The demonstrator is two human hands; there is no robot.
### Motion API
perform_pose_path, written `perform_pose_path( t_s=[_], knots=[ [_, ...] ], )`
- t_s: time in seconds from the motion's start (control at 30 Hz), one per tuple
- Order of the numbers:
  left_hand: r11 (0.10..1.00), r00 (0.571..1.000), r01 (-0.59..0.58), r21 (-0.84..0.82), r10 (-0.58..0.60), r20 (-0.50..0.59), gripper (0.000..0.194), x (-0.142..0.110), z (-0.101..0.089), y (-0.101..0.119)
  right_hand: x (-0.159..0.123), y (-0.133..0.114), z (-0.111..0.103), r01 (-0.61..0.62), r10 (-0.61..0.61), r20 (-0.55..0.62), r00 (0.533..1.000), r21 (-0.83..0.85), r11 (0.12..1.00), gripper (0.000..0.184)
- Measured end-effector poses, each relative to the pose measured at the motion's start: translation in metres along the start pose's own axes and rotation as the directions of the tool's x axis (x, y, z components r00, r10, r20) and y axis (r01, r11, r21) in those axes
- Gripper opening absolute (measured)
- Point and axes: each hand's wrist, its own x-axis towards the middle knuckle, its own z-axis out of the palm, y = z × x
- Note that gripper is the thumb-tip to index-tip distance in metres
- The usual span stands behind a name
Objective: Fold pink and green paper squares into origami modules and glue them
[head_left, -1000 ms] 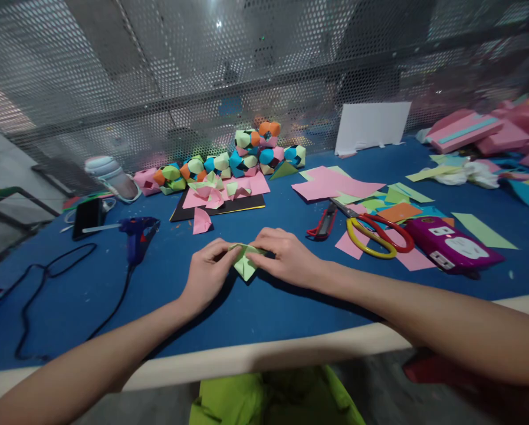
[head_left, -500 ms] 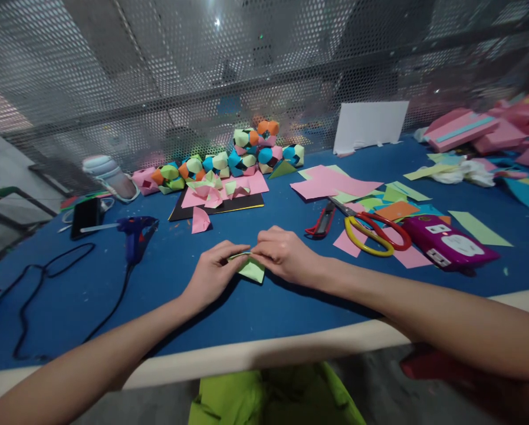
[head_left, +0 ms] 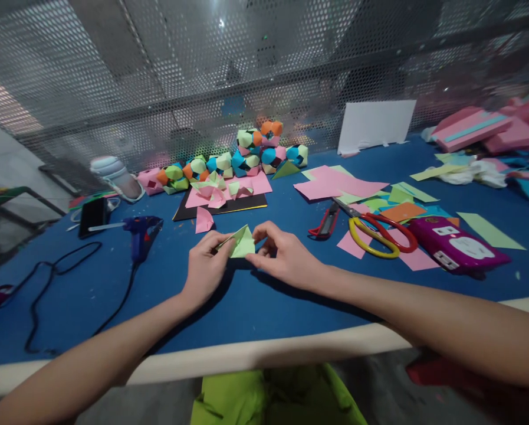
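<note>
A piece of folded light-green paper (head_left: pixel 243 243) is held just above the blue table, a pointed flap standing up from it. My left hand (head_left: pixel 206 264) pinches its left end between thumb and fingers. At the right side, my right hand (head_left: pixel 284 252) has curled fingers, with the thumb on the lower right corner and the index finger by the right edge. Beyond my hands, a small pink folded paper piece (head_left: pixel 204 220) lies in front of a black board (head_left: pixel 242 209) bearing pink and green folded pieces.
Multicoloured folded-paper balls (head_left: pixel 220 164) line the back, by a mesh panel. A blue glue gun (head_left: pixel 139 233), its cord and a phone (head_left: pixel 93 217) lie left, near a bottle (head_left: pixel 116 177). On the right are a cutter (head_left: pixel 325 222), scissors (head_left: pixel 374 236), paper scraps and a purple power strip (head_left: pixel 457 245).
Between my hands, the green paper has turned from flap-down to flap-up. My right hand's fingers have loosened and spread somewhat, while my left hand keeps its pinch.
</note>
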Motion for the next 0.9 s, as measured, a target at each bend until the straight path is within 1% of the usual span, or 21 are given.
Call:
perform_pose_path(
  t_s=[0.07,0.1,0.23,0.3,0.4,0.5,0.6,0.8,0.9],
  knots=[
    [1.0,1.0,-0.018,-0.013,0.018,-0.018,0.015,0.0,0.001,0.001,-0.002,-0.002,0.003,0.048,-0.048,0.005,0.999,0.001,0.999,0.022],
    [0.999,0.999,-0.032,-0.016,0.032,-0.023,0.014,0.0,0.002,0.001,-0.002,-0.002,0.004,0.05,-0.05,-0.003,0.999,-0.001,0.999,0.022],
    [0.998,0.997,-0.066,-0.012,0.066,-0.034,0.014,-0.002,0.004,0.006,-0.001,-0.001,0.008,0.0,-0.002,-0.06,0.998,-0.029,1.0,0.018],
    [0.999,0.998,-0.037,-0.015,0.036,-0.049,0.014,-0.003,0.004,0.009,-0.001,0.0,0.008,-0.006,0.005,-0.055,0.998,-0.018,1.0,0.015],
    [0.998,0.997,0.037,-0.052,-0.041,-0.069,0.015,-0.004,0.002,0.012,-0.002,0.0,0.008,-0.018,0.019,-0.026,0.999,0.06,0.998,0.012],
    [0.991,0.992,0.09,-0.095,-0.098,-0.078,0.016,-0.005,0.001,0.014,-0.001,0.0,0.008,-0.038,0.043,-0.05,0.998,0.094,0.995,0.011],
    [0.989,0.991,0.105,-0.109,-0.113,-0.075,0.015,-0.005,0.0,0.015,0.001,0.002,0.008,-0.06,0.069,-0.076,0.995,0.123,0.991,0.015],
    [0.99,0.994,0.086,-0.112,-0.092,-0.052,0.014,-0.005,0.002,0.014,0.004,0.002,0.007,-0.097,0.109,-0.044,0.993,0.217,0.971,0.023],
    [0.993,0.997,0.051,-0.105,-0.057,-0.054,0.013,-0.005,0.003,0.012,0.004,-0.001,0.007,-0.14,0.154,-0.026,0.988,0.287,0.948,0.026]
  ],
)
